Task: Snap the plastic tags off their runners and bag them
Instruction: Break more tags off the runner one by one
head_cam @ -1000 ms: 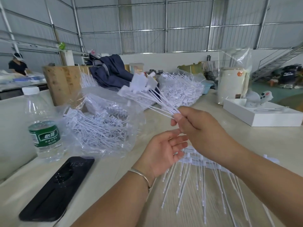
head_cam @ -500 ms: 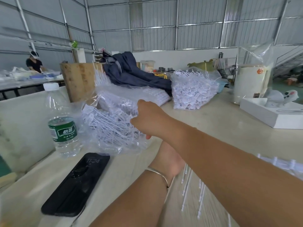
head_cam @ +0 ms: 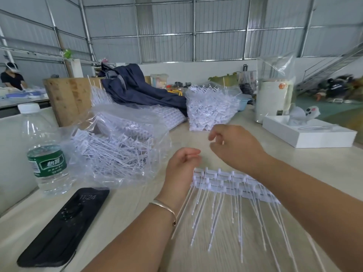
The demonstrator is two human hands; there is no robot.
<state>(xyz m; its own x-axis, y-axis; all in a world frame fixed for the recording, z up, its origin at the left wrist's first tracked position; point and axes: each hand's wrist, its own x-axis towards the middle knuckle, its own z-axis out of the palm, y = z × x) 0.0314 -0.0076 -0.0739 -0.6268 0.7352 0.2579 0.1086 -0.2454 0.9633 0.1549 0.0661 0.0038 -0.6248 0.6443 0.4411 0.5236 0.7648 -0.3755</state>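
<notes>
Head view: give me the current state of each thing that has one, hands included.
Left hand: fingers loosely curled, holding nothing.
Right hand: fingers loosely curled, holding nothing.
Near bag: open, holding loose tags.
Far bag: heaped with tags.
Runners: flat on table, tags still attached.
Water bottle: upright, capped.
Phone: flat, screen lit.

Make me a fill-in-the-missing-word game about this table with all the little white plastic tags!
1. The water bottle has a ____ label.
2. The black phone lies in front of the ____.
3. Both hands, the left hand and the right hand, are holding ____.
4. The strips of unsnapped tags lie flat on the ____.

Missing words: green; water bottle; nothing; table
</notes>
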